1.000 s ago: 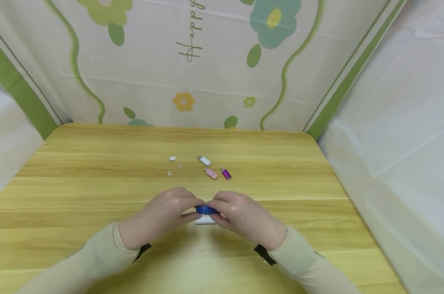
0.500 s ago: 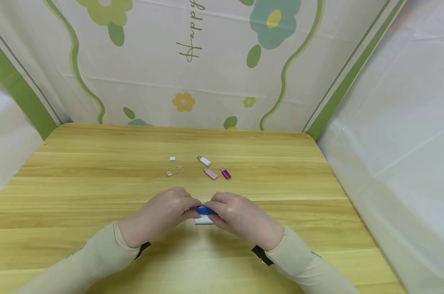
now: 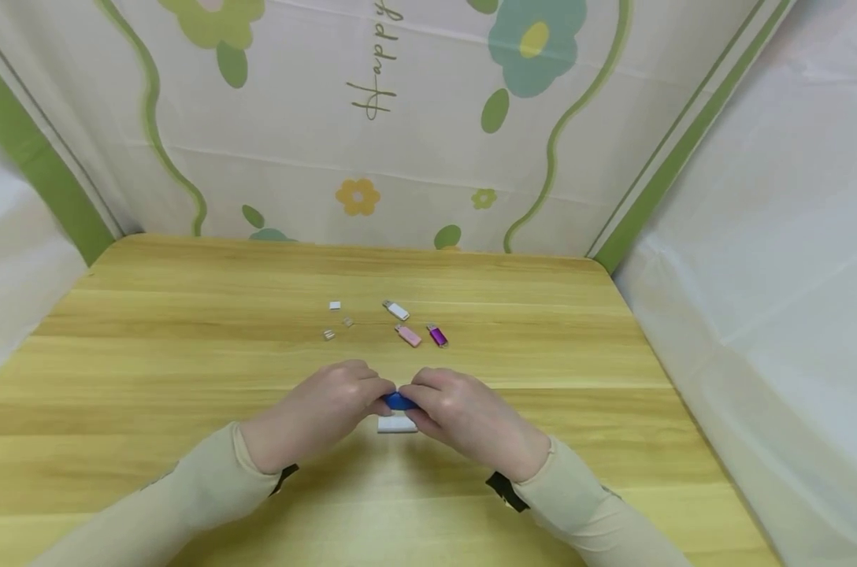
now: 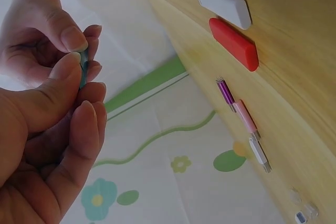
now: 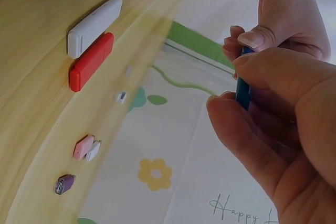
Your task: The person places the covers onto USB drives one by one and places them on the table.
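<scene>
Both hands pinch the two ends of a small blue USB stick (image 3: 400, 402), held above the near middle of the table. My left hand (image 3: 324, 409) has its thumb and fingers on the left end, and my right hand (image 3: 471, 413) grips the right end. Much of the stick is covered by fingertips; a narrow blue edge shows in the right wrist view. Below the hands lie a white capped stick (image 4: 223, 6) and, beside it, a red capped stick (image 4: 234, 45). The red one is hidden from the head view.
Farther back on the wooden table (image 3: 187, 315) lie uncapped USB sticks: one white (image 3: 396, 310), one pink (image 3: 409, 335), one purple (image 3: 438, 335). To their left are a small white cap (image 3: 335, 305) and clear caps (image 3: 328, 335). A flower-print curtain (image 3: 428, 142) hangs behind.
The pale seam seen across the blue stick a second ago no longer shows. My left fingers have shifted slightly right, and more of the white stick below is visible. The head view has tilted slightly.
</scene>
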Available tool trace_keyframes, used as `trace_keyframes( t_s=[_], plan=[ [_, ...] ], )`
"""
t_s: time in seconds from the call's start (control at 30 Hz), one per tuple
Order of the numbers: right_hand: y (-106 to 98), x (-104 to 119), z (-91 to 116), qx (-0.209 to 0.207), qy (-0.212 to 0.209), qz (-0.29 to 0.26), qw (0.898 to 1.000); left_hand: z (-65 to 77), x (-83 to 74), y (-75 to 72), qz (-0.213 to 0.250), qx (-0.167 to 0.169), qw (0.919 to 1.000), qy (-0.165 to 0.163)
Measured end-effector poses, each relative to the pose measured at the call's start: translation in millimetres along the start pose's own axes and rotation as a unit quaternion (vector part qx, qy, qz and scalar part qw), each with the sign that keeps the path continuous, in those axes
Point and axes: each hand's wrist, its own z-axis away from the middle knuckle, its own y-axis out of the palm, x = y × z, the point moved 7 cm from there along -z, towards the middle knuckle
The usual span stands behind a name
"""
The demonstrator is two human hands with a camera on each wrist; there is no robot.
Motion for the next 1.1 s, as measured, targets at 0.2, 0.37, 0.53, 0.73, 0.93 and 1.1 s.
trace_keyframes(
  t_s=[0.2,0.37,0.53,0.73,0.93,1.1],
  plan=[
    [-1.6,1.6,-1.3,-0.009,-0.006,0.006,1.0,1.0,1.8,2.6,-0.007,0.003,1.0,-0.006],
    [-1.7,2.7,-3.1,-0.01,-0.008,0.016,1.0,2.3,2.4,2.7,-0.018,-0.007,0.9998,-0.003],
    [-2.6,3.6,-5.0,-0.012,-0.011,0.019,1.0,3.0,1.6,1.6,-0.029,-0.016,0.9994,0.004],
    [-1.9,3.2,-7.4,-0.007,-0.014,0.017,1.0,3.2,1.8,1.2,-0.035,-0.022,0.9991,0.009],
    [0.4,1.5,-10.4,-0.001,-0.015,0.012,1.0,3.9,5.1,2.7,-0.032,-0.027,0.9991,0.007],
    [2.0,0.4,-12.1,0.003,-0.017,0.005,1.0,4.4,7.6,4.6,-0.027,-0.028,0.9992,0.007]
  ],
)
